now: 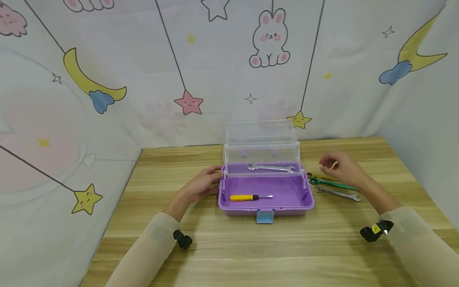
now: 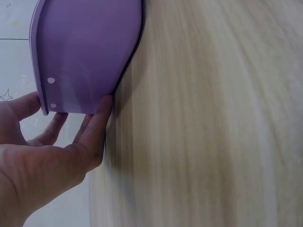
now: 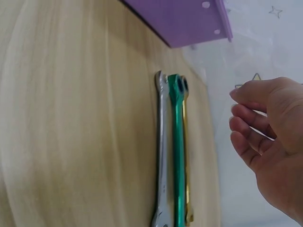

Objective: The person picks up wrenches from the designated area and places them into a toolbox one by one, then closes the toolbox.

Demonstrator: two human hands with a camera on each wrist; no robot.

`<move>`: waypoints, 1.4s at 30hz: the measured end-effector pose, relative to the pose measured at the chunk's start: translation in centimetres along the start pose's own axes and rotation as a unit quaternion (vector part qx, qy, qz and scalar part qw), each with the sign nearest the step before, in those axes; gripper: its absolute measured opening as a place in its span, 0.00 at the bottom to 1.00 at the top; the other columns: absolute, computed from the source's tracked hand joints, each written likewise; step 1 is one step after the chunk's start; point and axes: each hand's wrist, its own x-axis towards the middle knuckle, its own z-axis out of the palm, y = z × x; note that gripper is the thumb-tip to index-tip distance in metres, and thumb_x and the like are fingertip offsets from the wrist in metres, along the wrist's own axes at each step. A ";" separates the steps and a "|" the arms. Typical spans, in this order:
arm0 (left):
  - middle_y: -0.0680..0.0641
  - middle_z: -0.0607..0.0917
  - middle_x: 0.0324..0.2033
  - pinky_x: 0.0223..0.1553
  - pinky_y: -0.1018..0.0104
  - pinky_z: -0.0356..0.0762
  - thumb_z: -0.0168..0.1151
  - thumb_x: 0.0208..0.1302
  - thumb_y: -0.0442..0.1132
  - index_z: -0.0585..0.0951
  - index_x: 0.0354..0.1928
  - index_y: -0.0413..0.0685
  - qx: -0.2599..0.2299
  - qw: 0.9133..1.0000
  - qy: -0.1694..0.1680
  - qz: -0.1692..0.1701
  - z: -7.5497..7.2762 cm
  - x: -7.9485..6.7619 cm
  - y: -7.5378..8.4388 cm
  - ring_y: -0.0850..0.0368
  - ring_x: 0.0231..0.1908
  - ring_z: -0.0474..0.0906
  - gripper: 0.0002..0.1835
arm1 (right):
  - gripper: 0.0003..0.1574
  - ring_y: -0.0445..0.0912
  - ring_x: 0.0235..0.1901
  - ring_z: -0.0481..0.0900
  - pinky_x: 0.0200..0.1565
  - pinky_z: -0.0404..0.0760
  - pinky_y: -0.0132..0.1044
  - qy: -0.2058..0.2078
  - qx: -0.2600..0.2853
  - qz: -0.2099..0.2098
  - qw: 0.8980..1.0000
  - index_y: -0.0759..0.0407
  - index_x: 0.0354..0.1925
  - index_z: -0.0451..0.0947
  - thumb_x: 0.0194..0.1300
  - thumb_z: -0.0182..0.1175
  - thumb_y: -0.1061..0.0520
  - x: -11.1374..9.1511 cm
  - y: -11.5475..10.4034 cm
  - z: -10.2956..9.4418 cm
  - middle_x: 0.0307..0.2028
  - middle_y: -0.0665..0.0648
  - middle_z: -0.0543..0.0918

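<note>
A purple toolbox (image 1: 265, 187) sits on the table with its clear lid (image 1: 261, 135) raised. Inside it lies a screwdriver (image 1: 244, 197) with a yellow handle. A silver wrench (image 1: 271, 168) lies further back, seen through clear plastic. My left hand (image 1: 202, 184) holds the toolbox's left end, its fingers round the back corner in the left wrist view. My right hand (image 1: 340, 165) hovers with loosely curled fingers and nothing in them. Near it on the table lie a gold wrench (image 3: 186, 156), a green wrench (image 3: 178, 146) and another silver wrench (image 3: 162, 156).
The toolbox's light blue latch (image 1: 265, 217) hangs down at its front. The wooden table (image 1: 251, 255) ends at the back against a white cloth (image 1: 222, 67) with cartoon prints. More white cloth stands along the left and right sides.
</note>
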 end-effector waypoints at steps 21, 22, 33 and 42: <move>0.39 0.75 0.70 0.65 0.42 0.78 0.51 0.84 0.42 0.68 0.76 0.46 0.009 1.000 0.000 -0.003 0.2 0.0 0.2 0.41 0.71 0.71 0.24 | 0.07 0.48 0.37 0.80 0.38 0.82 0.34 0.017 -0.029 0.034 0.999 0.64 0.40 0.86 0.68 0.73 0.61 -2.4 4.3 1.4 0.36 0.56 0.84; 0.39 0.75 0.70 0.65 0.42 0.78 0.51 0.84 0.42 0.68 0.76 0.46 0.011 1.000 0.000 -0.002 0.2 -0.1 0.2 0.41 0.71 0.71 0.24 | 0.07 0.48 0.37 0.81 0.39 0.82 0.34 0.015 -0.031 0.040 0.999 0.64 0.41 0.86 0.68 0.73 0.60 -2.4 4.4 1.4 0.37 0.55 0.84; 0.39 0.75 0.69 0.64 0.43 0.79 0.51 0.84 0.42 0.69 0.76 0.45 0.004 1.000 0.006 0.002 -0.1 -0.1 0.1 0.41 0.71 0.71 0.24 | 0.08 0.48 0.38 0.82 0.40 0.80 0.35 0.001 -0.017 0.070 0.997 0.62 0.43 0.87 0.69 0.73 0.58 -2.1 4.7 2.1 0.38 0.56 0.85; 0.38 0.74 0.70 0.66 0.41 0.77 0.51 0.84 0.42 0.68 0.76 0.45 0.002 1.000 0.003 -0.001 0.0 -0.2 0.0 0.40 0.71 0.70 0.25 | 0.07 0.48 0.40 0.79 0.40 0.78 0.34 -0.016 0.008 0.097 0.995 0.63 0.44 0.85 0.70 0.71 0.60 -2.0 4.7 2.6 0.41 0.58 0.82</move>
